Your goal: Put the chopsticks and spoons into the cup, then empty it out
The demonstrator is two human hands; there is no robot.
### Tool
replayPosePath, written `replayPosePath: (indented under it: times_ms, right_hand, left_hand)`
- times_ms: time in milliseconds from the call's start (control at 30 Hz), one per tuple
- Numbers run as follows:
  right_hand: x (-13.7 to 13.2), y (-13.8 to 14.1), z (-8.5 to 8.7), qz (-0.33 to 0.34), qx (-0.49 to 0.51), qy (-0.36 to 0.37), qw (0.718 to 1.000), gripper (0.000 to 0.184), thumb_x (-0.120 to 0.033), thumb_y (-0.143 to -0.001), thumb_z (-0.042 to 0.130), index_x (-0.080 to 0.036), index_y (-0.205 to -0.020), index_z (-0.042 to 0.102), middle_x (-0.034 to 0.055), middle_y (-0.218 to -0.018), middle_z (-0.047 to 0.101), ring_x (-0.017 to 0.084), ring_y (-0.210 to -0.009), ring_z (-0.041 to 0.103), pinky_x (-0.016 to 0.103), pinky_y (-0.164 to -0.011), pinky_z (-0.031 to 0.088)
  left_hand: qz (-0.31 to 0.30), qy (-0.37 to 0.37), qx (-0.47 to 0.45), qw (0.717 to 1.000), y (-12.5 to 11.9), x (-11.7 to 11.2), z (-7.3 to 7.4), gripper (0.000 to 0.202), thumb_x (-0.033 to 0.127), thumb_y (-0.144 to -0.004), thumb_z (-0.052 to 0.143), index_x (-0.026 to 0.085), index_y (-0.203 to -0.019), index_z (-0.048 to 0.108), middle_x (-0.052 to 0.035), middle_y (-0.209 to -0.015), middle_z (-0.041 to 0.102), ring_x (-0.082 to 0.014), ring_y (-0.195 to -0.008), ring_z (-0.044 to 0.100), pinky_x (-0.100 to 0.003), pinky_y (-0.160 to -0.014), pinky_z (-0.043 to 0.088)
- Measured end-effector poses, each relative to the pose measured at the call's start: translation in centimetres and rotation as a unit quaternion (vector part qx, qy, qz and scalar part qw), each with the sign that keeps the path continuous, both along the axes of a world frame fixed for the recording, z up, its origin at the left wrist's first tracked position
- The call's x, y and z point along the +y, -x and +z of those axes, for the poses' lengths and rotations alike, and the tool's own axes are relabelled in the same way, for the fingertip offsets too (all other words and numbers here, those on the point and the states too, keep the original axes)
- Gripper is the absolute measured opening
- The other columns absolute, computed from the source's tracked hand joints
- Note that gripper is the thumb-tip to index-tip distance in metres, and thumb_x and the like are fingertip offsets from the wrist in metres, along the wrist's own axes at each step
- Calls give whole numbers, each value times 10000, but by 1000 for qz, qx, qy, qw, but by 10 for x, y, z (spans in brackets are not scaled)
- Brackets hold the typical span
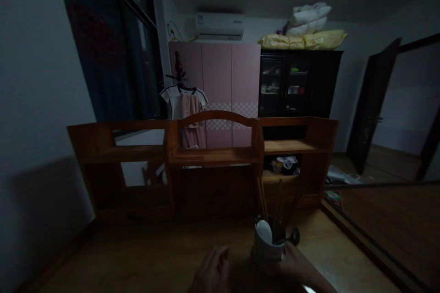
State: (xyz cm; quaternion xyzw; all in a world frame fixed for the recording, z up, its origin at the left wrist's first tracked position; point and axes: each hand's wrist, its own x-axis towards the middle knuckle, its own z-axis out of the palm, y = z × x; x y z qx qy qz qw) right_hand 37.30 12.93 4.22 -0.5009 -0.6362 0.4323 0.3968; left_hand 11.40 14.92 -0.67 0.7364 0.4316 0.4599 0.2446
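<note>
"Dim light is filling the room and barely reaching the wooden tabletop (154,247). What are the hands doing?"

"The right hand (294,258) is gripping a pale cup (270,252) firmly by its right side. The left hand (211,268) is hovering just left of it, fingers curling; I can't tell whether it's holding anything."

"And what is the cup carrying?"

"A white spoon-like piece (264,231) is leaning at the front, thin sticks (263,199) are standing behind it, and a dark round-ended utensil (294,236) is poking out on the right."

"So how far along are things looking?"

"Utensils are already standing in the cup, and a hand is holding it, so I'd call that much done. Whether the cup is resting on the wood or hanging above it, I can't tell, and nothing is showing me what is left."

"What is lying beyond it?"

"A wooden shelf unit (215,155) is standing across the tabletop's back, its right side holding a plastic-wrapped bundle (288,162). Farther off, clothes (189,105) are hanging before a pink wardrobe (245,78), and yellow bedding (323,40) is lying atop a black cabinet (319,82)."
</note>
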Motion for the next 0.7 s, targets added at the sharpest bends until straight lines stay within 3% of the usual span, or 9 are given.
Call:
replayPosePath:
  times_ms: [133, 233, 433, 533, 700]
  right_hand:
    - [-4, 12, 5, 28, -29, -10, 999, 299, -277, -625, 747, -134, -885, 711, 54, -865, 694, 290, -886, 607, 414, -906, 453]
    - [-2, 28, 1, 36, -3, -11, 999, 453, -267, -592, 786, -130, -1009, 679, 62, -965, 695, 304, -954, 607, 414, -926, 445]
    - [-7, 61, -1, -26, 37, -15, 999, 540, -234, -598, 729, -129, -1112, 604, 104, -1066, 676, 329, -1030, 594, 402, -890, 461]
    - [-11, 72, -4, -46, 44, -27, 998, 554, -267, -626, 725, -144, -1144, 575, 102, -1078, 672, 319, -1028, 598, 389, -877, 469]
    - [-15, 83, -7, -87, 50, -76, 992, 424, -330, -708, 716, -149, -1072, 594, 101, -1030, 678, 296, -954, 626, 373, -805, 498]
  left_hand:
    - [-32, 149, -77, 985, 6, -11, 21, 417, 461, -945, 411, 231, -1260, 559, -102, -1284, 568, -215, -1155, 551, -367, -1025, 422]
    - [-65, 196, -160, 965, 7, -13, 19, 479, 488, -945, 399, 243, -1350, 477, -90, -1409, 467, -232, -1270, 452, -422, -1107, 319]
    - [-186, 141, -256, 938, 5, -3, 3, 562, 514, -928, 427, 280, -1436, 371, -49, -1494, 368, -252, -1375, 318, -433, -1163, 211]
    - [-191, 132, -265, 936, 5, -5, 9, 646, 554, -908, 442, 282, -1475, 295, -56, -1506, 346, -278, -1386, 295, -444, -1170, 188]
    - [-223, 94, -236, 941, 4, -17, 22, 814, 618, -830, 538, 251, -1495, 246, -66, -1556, 228, -315, -1431, 159, -451, -1186, 101]
